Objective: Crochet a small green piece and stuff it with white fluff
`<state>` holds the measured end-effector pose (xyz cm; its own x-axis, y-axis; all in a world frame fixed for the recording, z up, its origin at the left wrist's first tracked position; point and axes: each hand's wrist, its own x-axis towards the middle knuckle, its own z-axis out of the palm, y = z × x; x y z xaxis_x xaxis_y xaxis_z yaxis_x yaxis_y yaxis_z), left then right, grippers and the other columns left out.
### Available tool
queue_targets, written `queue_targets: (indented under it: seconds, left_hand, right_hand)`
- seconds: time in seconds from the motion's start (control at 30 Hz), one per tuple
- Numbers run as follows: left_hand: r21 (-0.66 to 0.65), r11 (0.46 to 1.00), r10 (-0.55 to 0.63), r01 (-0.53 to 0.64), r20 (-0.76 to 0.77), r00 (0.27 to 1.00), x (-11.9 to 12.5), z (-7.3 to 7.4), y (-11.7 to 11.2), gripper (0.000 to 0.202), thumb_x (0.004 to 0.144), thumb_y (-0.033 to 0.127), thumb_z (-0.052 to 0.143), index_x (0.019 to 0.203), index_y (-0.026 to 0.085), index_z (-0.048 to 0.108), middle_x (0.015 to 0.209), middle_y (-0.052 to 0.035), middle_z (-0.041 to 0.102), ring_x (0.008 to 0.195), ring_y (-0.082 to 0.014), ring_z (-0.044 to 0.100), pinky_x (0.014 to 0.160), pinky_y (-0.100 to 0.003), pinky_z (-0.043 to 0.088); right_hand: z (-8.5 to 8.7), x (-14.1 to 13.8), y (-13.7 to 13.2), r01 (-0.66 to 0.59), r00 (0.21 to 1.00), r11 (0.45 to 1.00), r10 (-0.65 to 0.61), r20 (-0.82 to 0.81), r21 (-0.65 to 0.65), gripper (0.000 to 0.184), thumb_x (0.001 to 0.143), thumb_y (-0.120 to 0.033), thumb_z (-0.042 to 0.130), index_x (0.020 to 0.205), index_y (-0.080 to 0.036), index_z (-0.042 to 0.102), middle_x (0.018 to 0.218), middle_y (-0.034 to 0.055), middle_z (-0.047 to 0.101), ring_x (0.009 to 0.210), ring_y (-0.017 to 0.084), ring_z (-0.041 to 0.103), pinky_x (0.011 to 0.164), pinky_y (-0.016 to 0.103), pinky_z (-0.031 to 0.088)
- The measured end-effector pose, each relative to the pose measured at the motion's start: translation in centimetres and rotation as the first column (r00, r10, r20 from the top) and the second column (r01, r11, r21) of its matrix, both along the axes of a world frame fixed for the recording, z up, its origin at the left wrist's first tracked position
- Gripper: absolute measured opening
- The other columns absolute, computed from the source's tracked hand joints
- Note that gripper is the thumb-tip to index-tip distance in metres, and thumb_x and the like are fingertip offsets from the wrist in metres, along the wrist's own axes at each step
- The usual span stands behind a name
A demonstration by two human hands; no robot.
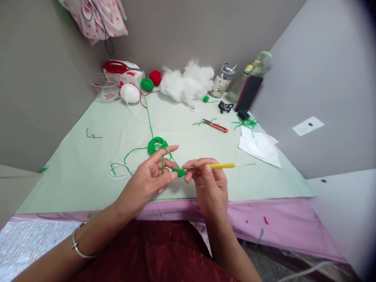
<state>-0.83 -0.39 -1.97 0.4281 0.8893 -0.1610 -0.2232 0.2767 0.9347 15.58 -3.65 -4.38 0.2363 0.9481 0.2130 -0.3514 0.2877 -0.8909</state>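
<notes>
Between thumb and fingers, my left hand [151, 174] pinches a small green crochet piece [179, 172]. Green yarn runs over its raised index finger. In my right hand [210, 182] is a crochet hook [221, 166] with a yellow handle and metal ends. The hook's left tip meets the top of the green piece; its other end points right. Just beyond my left hand lies a loose coil of green yarn [155, 145], with a strand leading back to a green yarn ball [147, 84].
White stuffing [188, 82], a red yarn ball [155, 78] and a white yarn ball [130, 93] sit at the back. Orange thread snips [216, 125] lie right of centre. A phone [249, 94] leans against a bottle [236, 88]; white paper [260, 145] lies at the right.
</notes>
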Motion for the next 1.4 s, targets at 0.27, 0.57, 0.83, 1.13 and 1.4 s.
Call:
queue_targets:
  seconds: [0.27, 0.57, 0.83, 1.13, 1.4]
  left_hand:
    - [0.020, 1.000, 0.015, -0.014, -0.017, 1.000, -0.1, 0.0, 0.0, 0.062, 0.088, 0.031, 0.084, 0.145, 0.025, 0.061, 0.096, 0.0019, 0.064, 0.054, -0.0039, 0.042, 0.047, -0.021, 0.033]
    - [0.074, 0.997, 0.040, -0.035, -0.060, 0.997, -0.1, -0.3, -0.1, 0.055, 0.089, 0.026, 0.082, 0.142, 0.029, 0.064, 0.095, 0.0025, 0.061, 0.058, -0.0060, 0.039, 0.049, -0.022, 0.029]
    - [0.132, 0.987, 0.106, -0.091, -0.119, 0.987, 0.0, -0.4, -0.2, 0.041, 0.088, 0.028, 0.084, 0.128, 0.030, 0.073, 0.095, 0.0030, 0.059, 0.060, -0.0061, 0.037, 0.055, -0.023, 0.031]
    - [0.014, 0.998, 0.054, -0.054, -0.002, 0.999, 0.3, 0.0, -0.4, 0.064, 0.083, 0.020, 0.086, 0.143, 0.027, 0.064, 0.085, 0.0058, 0.060, 0.057, -0.0038, 0.041, 0.049, -0.019, 0.031]
    - [-0.161, 0.987, 0.031, -0.003, 0.174, 0.984, 0.8, 0.6, -0.6, 0.079, 0.077, 0.023, 0.092, 0.148, 0.018, 0.056, 0.080, 0.0068, 0.061, 0.049, -0.0007, 0.037, 0.044, -0.016, 0.026]
  right_hand:
    - [0.1, 0.3, -0.1, -0.012, 1.000, 1.000, 0.011, 0.020, 0.025, 0.023, 0.103, -0.040, 0.063, 0.090, -0.023, 0.072, 0.089, 0.0035, 0.079, 0.066, 0.015, 0.068, 0.065, 0.032, 0.056]
    - [0.4, 0.9, -1.5, 0.049, 0.878, 0.964, -0.167, 0.449, 0.262, 0.026, 0.107, -0.020, 0.051, 0.103, -0.028, 0.076, 0.096, 0.0048, 0.077, 0.088, 0.021, 0.072, 0.079, 0.039, 0.057]
    - [-0.1, 0.9, -1.8, -0.014, 0.671, 0.889, -0.330, 0.664, 0.457, 0.031, 0.102, -0.011, 0.057, 0.121, -0.029, 0.073, 0.108, 0.0072, 0.078, 0.100, 0.021, 0.076, 0.080, 0.035, 0.064]
    - [-2.0, 0.6, -1.3, 0.003, 0.529, 0.808, -0.501, 0.685, 0.589, 0.041, 0.101, -0.008, 0.059, 0.133, -0.030, 0.071, 0.116, 0.0066, 0.076, 0.095, 0.017, 0.074, 0.075, 0.028, 0.067]
    - [-3.0, 0.1, -1.9, 0.069, 0.362, 0.745, -0.638, 0.679, 0.663, 0.049, 0.097, -0.006, 0.065, 0.138, -0.032, 0.071, 0.110, 0.0073, 0.073, 0.099, 0.022, 0.073, 0.078, 0.035, 0.066]
